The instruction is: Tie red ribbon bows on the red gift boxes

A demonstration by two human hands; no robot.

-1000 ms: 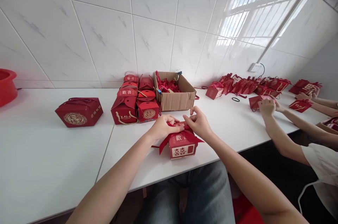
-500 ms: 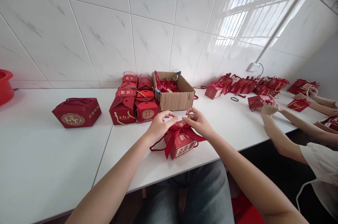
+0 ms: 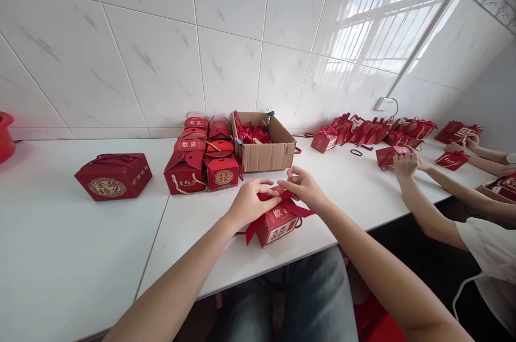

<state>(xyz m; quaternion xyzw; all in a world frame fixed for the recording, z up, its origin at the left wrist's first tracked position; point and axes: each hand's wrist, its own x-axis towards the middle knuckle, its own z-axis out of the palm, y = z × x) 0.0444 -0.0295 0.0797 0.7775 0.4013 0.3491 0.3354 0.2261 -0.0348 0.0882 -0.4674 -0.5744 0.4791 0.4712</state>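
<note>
A small red gift box [image 3: 278,223] with gold and white lettering stands near the table's front edge, directly before me. Across its top lies a red ribbon [image 3: 294,207], one tail hanging to the left and one reaching right. My left hand [image 3: 255,201] is closed at the left of the box top, thumb and fingers pinching the ribbon. On the other side, my right hand [image 3: 303,187] pinches the ribbon between thumb and forefinger. The knot is mostly hidden behind my fingers.
A cardboard box [image 3: 268,156] of red ribbons stands behind, beside stacked red gift boxes [image 3: 185,170]. Farther left sit another gift box [image 3: 115,176] and a red tub [image 3: 5,135]. To the right, a co-worker's hand [image 3: 406,163] touches a red box [image 3: 387,155].
My left hand has moved right and down onto the ribbon over the box top. My right hand stays almost in place. The view has shifted slightly.
</note>
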